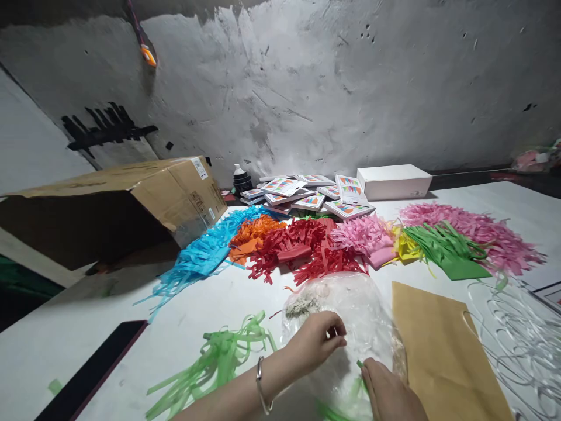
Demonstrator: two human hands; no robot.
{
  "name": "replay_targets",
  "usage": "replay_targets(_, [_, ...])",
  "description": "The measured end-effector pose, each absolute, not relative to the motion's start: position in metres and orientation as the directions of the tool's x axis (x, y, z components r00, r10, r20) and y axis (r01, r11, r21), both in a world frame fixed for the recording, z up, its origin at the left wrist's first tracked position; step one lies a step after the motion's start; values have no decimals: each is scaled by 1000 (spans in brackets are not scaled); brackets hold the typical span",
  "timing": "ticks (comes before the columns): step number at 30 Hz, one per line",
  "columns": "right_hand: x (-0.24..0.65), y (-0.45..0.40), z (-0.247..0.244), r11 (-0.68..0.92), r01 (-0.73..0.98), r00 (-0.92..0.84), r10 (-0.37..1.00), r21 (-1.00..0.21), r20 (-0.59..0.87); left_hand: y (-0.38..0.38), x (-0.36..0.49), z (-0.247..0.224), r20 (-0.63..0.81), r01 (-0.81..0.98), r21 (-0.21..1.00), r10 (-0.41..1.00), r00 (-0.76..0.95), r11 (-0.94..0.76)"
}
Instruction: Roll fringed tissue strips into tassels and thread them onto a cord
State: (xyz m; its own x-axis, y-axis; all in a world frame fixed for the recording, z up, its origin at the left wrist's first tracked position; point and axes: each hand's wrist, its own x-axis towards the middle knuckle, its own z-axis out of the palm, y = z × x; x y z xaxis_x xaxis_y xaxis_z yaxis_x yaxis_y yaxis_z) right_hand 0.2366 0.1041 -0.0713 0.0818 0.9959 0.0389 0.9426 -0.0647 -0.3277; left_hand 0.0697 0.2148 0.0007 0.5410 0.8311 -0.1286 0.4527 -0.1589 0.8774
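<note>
My left hand (316, 342), with a silver bangle at the wrist, hovers over a clear plastic bag (346, 298); its fingers curl in with thumb and fingertips close together, and anything between them is too small to make out. Lower right, my right hand (390, 393) is closed on a green paper strip (360, 365), whose end pokes out by the fingertips. More green strips (333, 413) lie at the bottom edge below the hands. A loose bunch of light green tissue strips (219, 356) rests left of my left forearm.
Blue (204, 248), orange, red, pink, yellow and green (456, 257) fringed paper lies in a row. Behind are printed packets (307, 202) and a white box (394, 181). A cardboard box (175, 196) is left; brown paper (442, 351) and clear cord (521, 333) are right.
</note>
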Motion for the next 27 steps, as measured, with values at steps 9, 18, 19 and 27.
replay_targets(9, [239,105,-72,-32,931,55,997,-362,53,199,60,11,-233,-25,956,805,546,294])
replay_targets(18, [244,106,-74,20,939,0,998,-345,56,195,60,9,-256,-146,909,799,544,390])
replay_targets(19, [243,106,-73,10,941,12,998,-339,64,195,60,9,-264,-146,905,796,545,400])
replay_targets(27, [239,104,-72,8,951,25,995,-308,101,197,64,12,-326,-130,880,780,534,457])
